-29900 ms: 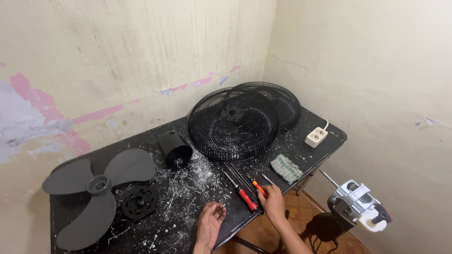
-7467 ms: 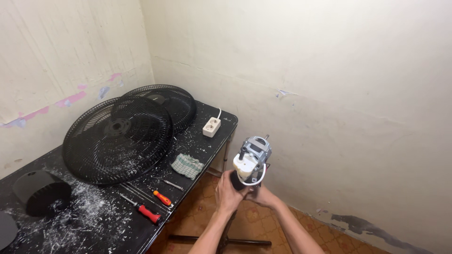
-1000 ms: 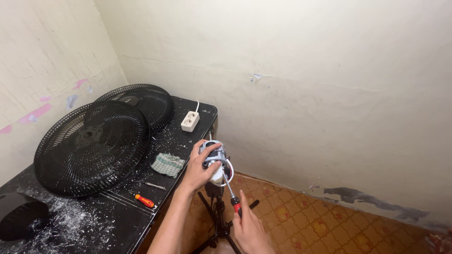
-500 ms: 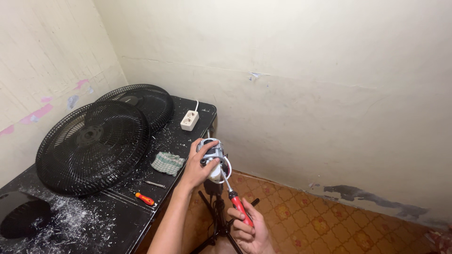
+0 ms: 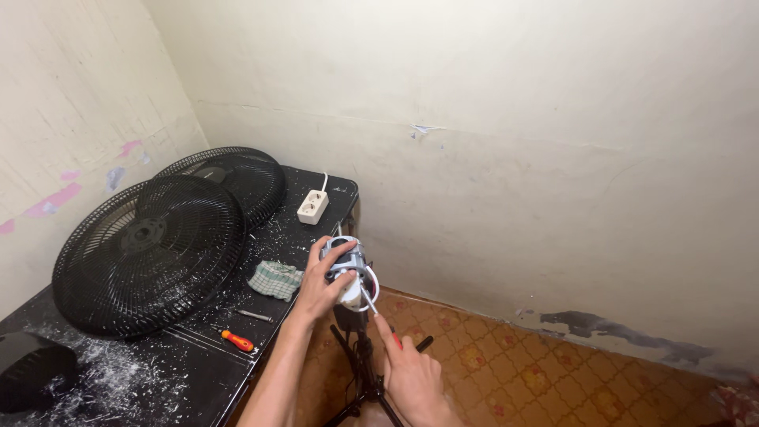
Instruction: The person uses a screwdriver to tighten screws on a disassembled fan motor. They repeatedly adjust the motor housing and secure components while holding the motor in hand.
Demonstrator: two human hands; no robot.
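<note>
**Hands on the fan motor beside the table**

Left hand (image 5: 320, 285) wraps its fingers and thumb around the exposed fan motor (image 5: 348, 267), which sits atop a black stand (image 5: 362, 372) just off the table's right edge (image 5: 316, 304). Right hand (image 5: 411, 375) is closed on one red-handled screwdriver (image 5: 378, 318), forefinger laid along the shaft, tip angled up into the motor.

On the black table lie two round fan grilles (image 5: 150, 253), overlapping; one white power strip (image 5: 313, 206) near the far edge; one checked cloth (image 5: 275, 279) just left of the left wrist; and one orange-handled screwdriver (image 5: 237, 341) near the front edge. White debris is scattered over the tabletop.

Open tiled floor (image 5: 538, 379) stretches to the right, up to the wall. Both forearms rise from below, the left steeply.
</note>
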